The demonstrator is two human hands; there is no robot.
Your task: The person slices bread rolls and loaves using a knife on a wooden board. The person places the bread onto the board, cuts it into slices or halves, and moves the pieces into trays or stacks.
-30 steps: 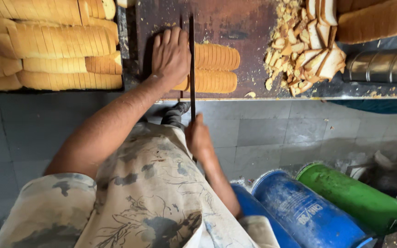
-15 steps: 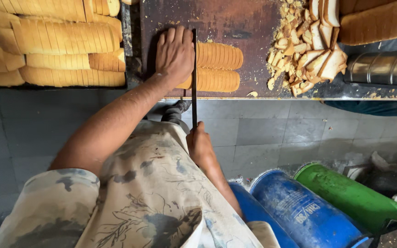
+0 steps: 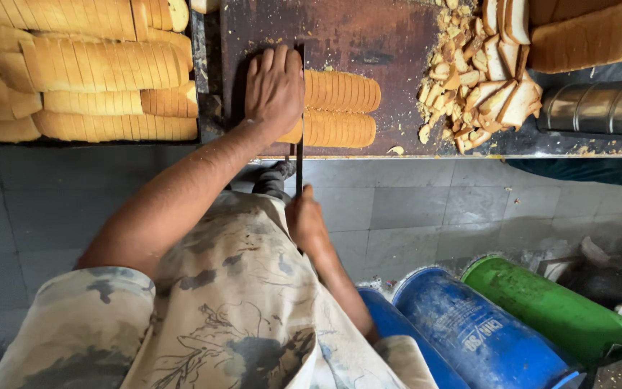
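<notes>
My left hand [image 3: 273,88] lies flat on the left end of two sliced bread loaves [image 3: 341,108] that lie side by side on a dark brown cutting board [image 3: 354,36]. My right hand [image 3: 305,220] grips the handle of a long thin knife [image 3: 299,122]. Its blade runs away from me across the loaves, right beside my left hand's fingers. The loaf ends under my left hand are hidden.
Stacks of sliced loaves [image 3: 88,65] fill the tray on the left. A heap of crust offcuts [image 3: 480,86] lies right of the board, with more loaves [image 3: 592,32] and steel tins [image 3: 599,108] beyond. Blue drums [image 3: 469,331] and a green drum [image 3: 548,302] lie on the tiled floor.
The knife and my right hand have drawn back slightly toward me along the cut. My left hand stays on the loaves.
</notes>
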